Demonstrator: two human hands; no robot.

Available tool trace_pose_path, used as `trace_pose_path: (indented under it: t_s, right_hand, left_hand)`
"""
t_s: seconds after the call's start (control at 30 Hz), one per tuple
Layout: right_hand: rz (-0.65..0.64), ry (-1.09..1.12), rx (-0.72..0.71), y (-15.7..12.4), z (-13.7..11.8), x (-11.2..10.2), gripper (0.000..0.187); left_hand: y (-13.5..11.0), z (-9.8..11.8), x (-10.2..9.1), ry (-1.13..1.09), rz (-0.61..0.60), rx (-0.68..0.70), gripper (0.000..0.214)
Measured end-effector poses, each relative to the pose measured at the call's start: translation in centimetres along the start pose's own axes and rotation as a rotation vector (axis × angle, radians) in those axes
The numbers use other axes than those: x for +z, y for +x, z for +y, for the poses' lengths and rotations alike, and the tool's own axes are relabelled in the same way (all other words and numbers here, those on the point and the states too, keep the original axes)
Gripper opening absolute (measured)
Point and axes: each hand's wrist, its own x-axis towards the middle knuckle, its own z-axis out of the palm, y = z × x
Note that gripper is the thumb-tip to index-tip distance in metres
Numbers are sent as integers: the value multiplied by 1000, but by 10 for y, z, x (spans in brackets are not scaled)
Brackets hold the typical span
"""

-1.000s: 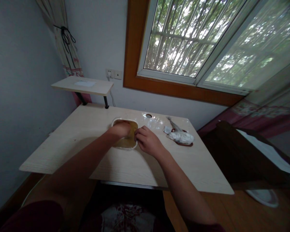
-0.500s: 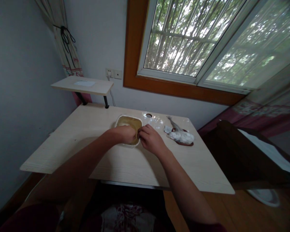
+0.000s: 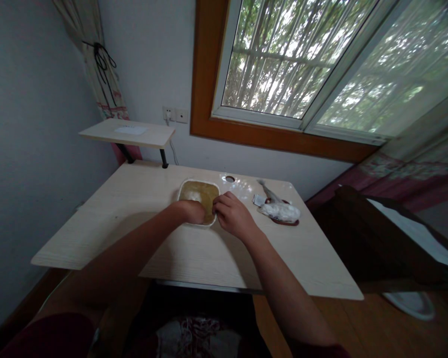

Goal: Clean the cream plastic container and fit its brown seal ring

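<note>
A square tub (image 3: 200,189) with a white rim stands on the table, holding murky yellowish-brown liquid. My left hand (image 3: 193,212) reaches down into it over the near left side. Its fingers are bent down and out of sight in the tub, so whether they hold anything is hidden. At the tub's right edge, the fingers of my right hand (image 3: 233,214) are closed on the rim.
Right of my hands, a crumpled whitish plastic bundle (image 3: 283,212) lies on something reddish-brown, with a grey tapered piece (image 3: 271,193) behind it. A raised shelf (image 3: 129,133) stands at the back left, and a round hole (image 3: 230,179) pierces the pale table (image 3: 209,258).
My left hand has shifted slightly left and toward me inside the tub, uncovering more of the liquid. My right hand has stayed at the rim.
</note>
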Motion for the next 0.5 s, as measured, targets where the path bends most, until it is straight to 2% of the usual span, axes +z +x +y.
trace_pose_path:
  t_s: [0.1,0.27,0.4,0.5]
  right_hand:
    - [1,4,-4,1,0,-1,22]
    - [6,9,2,1,1,-2,22]
    - [6,17,6,-1,3,-3,24]
    - [9,25,18,-3,6,-2,22]
  left_hand:
    - [2,2,0,-5,-105,-26,27]
    - [4,11,-6,6,-114,-87,27]
    - [0,21,-16,40,-54,-187,21]
    - [-10,25,-29,29,85,-231,18]
